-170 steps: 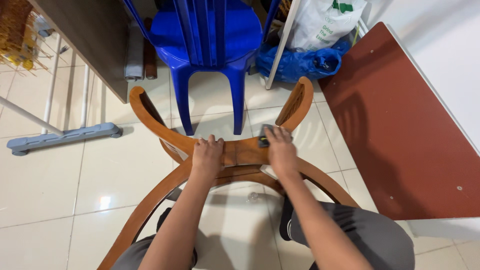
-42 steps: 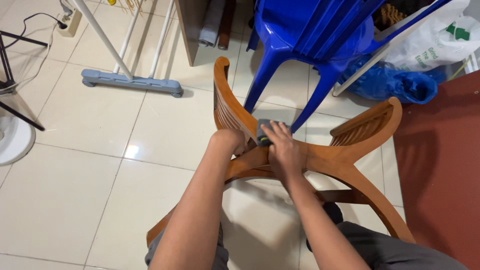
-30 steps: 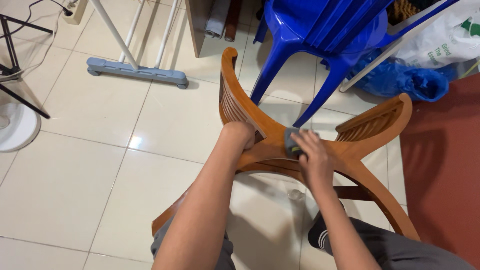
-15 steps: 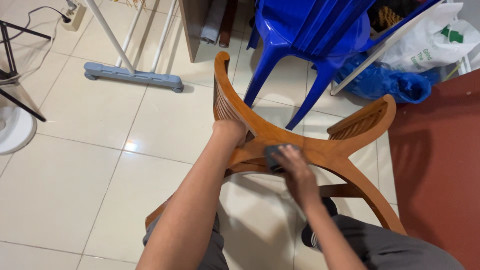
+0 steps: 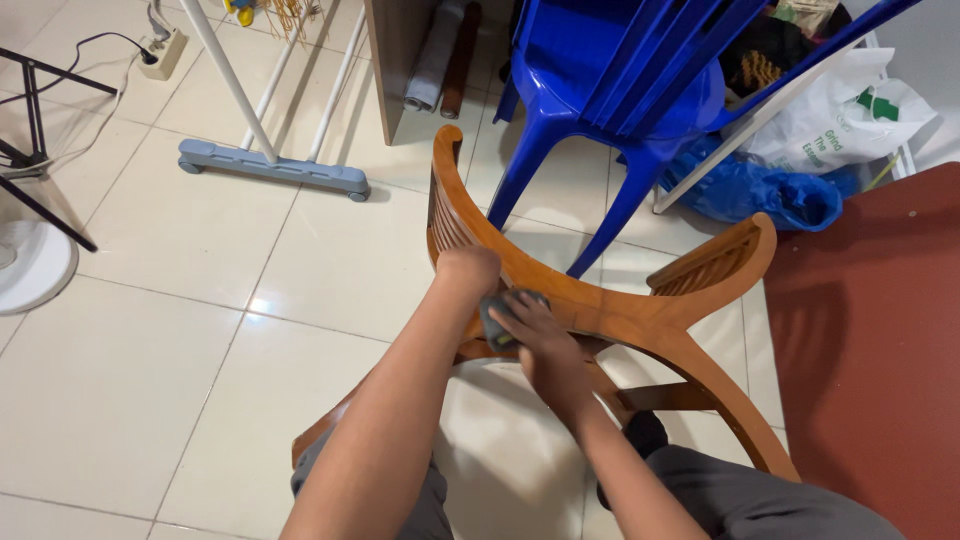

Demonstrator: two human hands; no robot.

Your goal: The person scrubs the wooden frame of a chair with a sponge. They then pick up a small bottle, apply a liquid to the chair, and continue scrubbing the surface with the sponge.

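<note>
At the frame centre, the left hand (image 5: 468,270) was closed around the wooden frame (image 5: 640,312). The right hand (image 5: 535,335) pressed a grey pad (image 5: 492,318) flat on it. The frame looked stiff and heavy, the pad soft.

**What is hidden or cut off**

Most of the grey sanding block (image 5: 497,318) is covered by the right hand (image 5: 540,340), so its shape cannot be told. The fingers of the left hand (image 5: 468,272) are hidden behind the wooden chair frame (image 5: 640,315). The blue plastic chair (image 5: 610,75) is cut off by the top edge, the white fan base (image 5: 25,265) by the left.
</note>
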